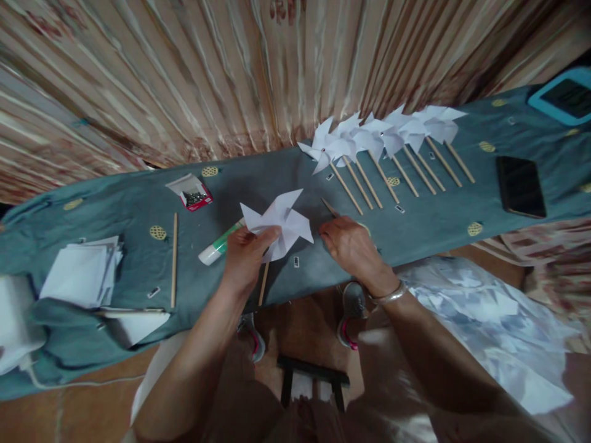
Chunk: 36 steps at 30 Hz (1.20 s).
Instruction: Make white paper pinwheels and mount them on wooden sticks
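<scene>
My left hand [249, 252] pinches a white paper pinwheel [284, 224] near its centre, thumb on top, above the table. Below the paper a thin wooden stick [263, 284] shows; whether it is fixed to the pinwheel I cannot tell. A green and white glue stick [216, 247] lies just behind that hand. To the right of the pinwheel, my right hand [348, 246] rests low over the cloth, fingers curled around a slim pointed tool [329, 207]. Only its tip sticks out; the rest is hidden under the hand.
Several finished pinwheels [369, 144] on sticks lie in a row at the back right. A small open box of metal pins [196, 195], a loose stick [174, 261] and stacked white paper [83, 271] are leftward. A phone [521, 186] lies right; a plastic bag of paper scraps [484, 314] sits below.
</scene>
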Each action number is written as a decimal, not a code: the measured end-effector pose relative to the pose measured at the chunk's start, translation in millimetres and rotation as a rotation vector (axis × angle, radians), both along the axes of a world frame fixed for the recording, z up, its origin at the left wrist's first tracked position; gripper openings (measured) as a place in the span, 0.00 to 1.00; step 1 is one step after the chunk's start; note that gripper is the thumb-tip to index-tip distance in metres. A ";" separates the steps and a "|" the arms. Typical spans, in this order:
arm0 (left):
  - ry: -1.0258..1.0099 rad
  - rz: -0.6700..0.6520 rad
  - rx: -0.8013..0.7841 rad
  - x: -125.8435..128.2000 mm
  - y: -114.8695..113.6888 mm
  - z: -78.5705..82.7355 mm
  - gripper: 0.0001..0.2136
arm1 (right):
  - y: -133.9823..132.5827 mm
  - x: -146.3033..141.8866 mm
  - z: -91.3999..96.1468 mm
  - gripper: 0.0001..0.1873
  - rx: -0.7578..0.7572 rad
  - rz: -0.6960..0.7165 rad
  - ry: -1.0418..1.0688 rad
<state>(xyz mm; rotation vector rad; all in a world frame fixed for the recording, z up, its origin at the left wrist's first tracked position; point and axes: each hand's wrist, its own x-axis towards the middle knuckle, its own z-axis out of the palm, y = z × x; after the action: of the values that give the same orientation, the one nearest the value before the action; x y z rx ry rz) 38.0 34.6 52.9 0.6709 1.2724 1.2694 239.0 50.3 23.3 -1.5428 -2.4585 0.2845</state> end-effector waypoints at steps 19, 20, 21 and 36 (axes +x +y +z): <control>0.004 0.073 0.004 -13.2 3.4 -4.3 0.06 | -15.7 5.9 -12.4 0.08 -0.082 0.066 0.417; 0.009 0.073 0.009 -13.5 3.1 -4.7 0.06 | -15.7 6.9 -10.5 0.08 -0.079 0.062 0.428; 0.013 0.069 0.014 -13.4 2.7 -5.0 0.06 | -15.6 6.8 -8.5 0.08 -0.077 0.057 0.443; 0.076 0.029 0.052 -4.3 -2.4 -6.3 0.06 | -20.5 -7.4 4.0 0.13 -0.074 0.140 0.243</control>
<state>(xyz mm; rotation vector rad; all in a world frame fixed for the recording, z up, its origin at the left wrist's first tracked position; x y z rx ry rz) 33.7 32.3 46.6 0.7462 1.3184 1.3151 231.7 29.8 27.3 -1.2788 -2.3893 0.5578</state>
